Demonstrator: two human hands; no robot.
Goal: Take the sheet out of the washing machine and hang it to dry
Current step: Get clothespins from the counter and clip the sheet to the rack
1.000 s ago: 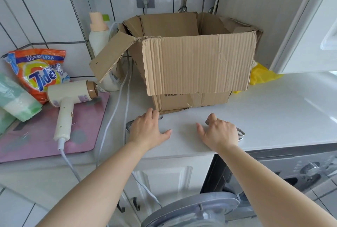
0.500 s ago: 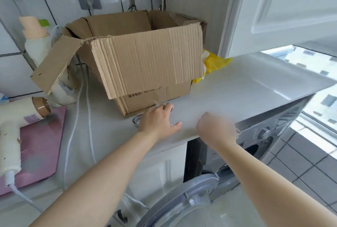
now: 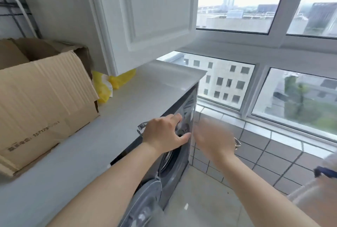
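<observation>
The grey washing machine (image 3: 179, 168) stands under the white counter (image 3: 113, 132), and its round door (image 3: 144, 206) hangs open toward me. No sheet shows in the drum opening from this angle. My left hand (image 3: 164, 133) is in the air in front of the machine's top edge, and a shiny metal clip (image 3: 141, 126) sticks out from under its palm. My right hand (image 3: 213, 139) is blurred just to the right of it. A second metal clip (image 3: 237, 143) pokes out past its far side.
An open cardboard box (image 3: 45, 102) sits on the counter at left with a yellow bag (image 3: 109, 84) behind it. A white cabinet door (image 3: 151, 11) hangs above the counter. Large windows (image 3: 295, 99) and a tiled sill fill the right side. Grey floor lies below.
Both hands lifted off the counter with the metal clips and swung right, past the counter edge to the front of the washing machine. My view turned right toward the windows.
</observation>
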